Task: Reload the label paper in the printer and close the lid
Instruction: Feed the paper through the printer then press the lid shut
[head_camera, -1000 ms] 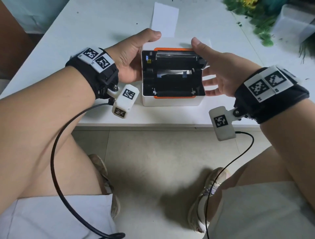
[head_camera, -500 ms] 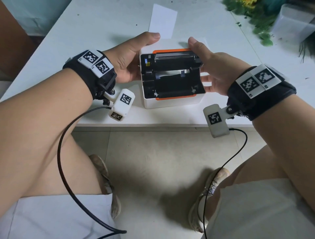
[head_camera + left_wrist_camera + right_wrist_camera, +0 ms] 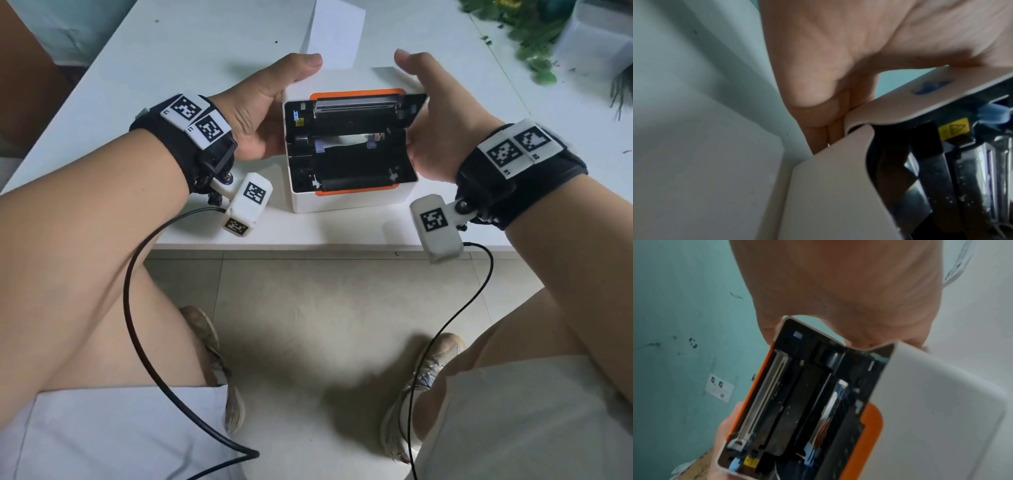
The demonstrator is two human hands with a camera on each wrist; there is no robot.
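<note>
A small white plastic label printer with orange trim (image 3: 346, 198) sits near the white table's (image 3: 205, 51) front edge, its hinged lid (image 3: 356, 102) half-raised. The left hand (image 3: 260, 113) and right hand (image 3: 435, 126) clasp the lid's 2 ends, thumbs extended. Light and rigid, it likely closes best pressed at both ends. Only the right wrist view shows white label paper (image 3: 830, 404) inside.

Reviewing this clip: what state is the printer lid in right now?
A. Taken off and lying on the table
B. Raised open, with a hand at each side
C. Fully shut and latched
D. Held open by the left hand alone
B: the lid stands raised over the printer, exposing its dark inside, with the left hand and right hand at its sides.
</note>
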